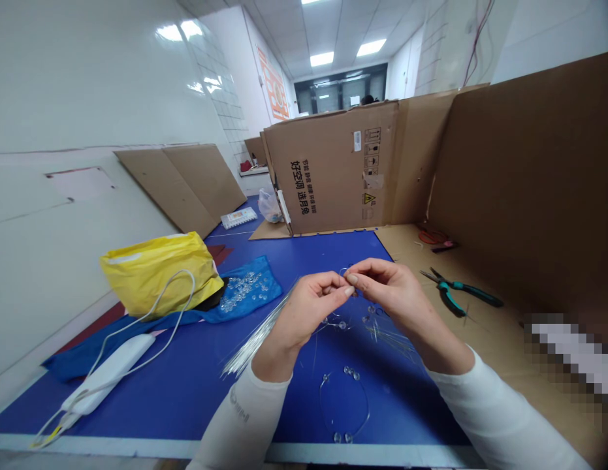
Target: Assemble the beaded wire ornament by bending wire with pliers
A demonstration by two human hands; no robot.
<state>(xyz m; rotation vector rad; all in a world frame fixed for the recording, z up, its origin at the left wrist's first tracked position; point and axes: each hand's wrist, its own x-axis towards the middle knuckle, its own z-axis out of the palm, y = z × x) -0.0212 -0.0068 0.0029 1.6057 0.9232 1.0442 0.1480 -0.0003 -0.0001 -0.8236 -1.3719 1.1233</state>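
Note:
My left hand [316,303] and my right hand [389,287] meet fingertip to fingertip above the blue table. Both are closed in a pinch on a thin wire [343,271], whose small loop shows just above the fingers. Under the hands lie wire pieces with clear beads [342,324], partly hidden. Nearer the front edge, a wire ring [369,408] with several clear beads rests on the table. A bundle of straight silvery wires [249,343] runs out beside my left forearm; more loose wires [392,339] lie below my right hand.
Green-handled pliers [450,294] lie on cardboard at right, with red-handled scissors [432,236] behind. At left are a blue cloth with clear beads [245,290], a yellow bag [161,271] and a white power strip [112,372] with its cord. A tall cardboard box [333,170] blocks the back.

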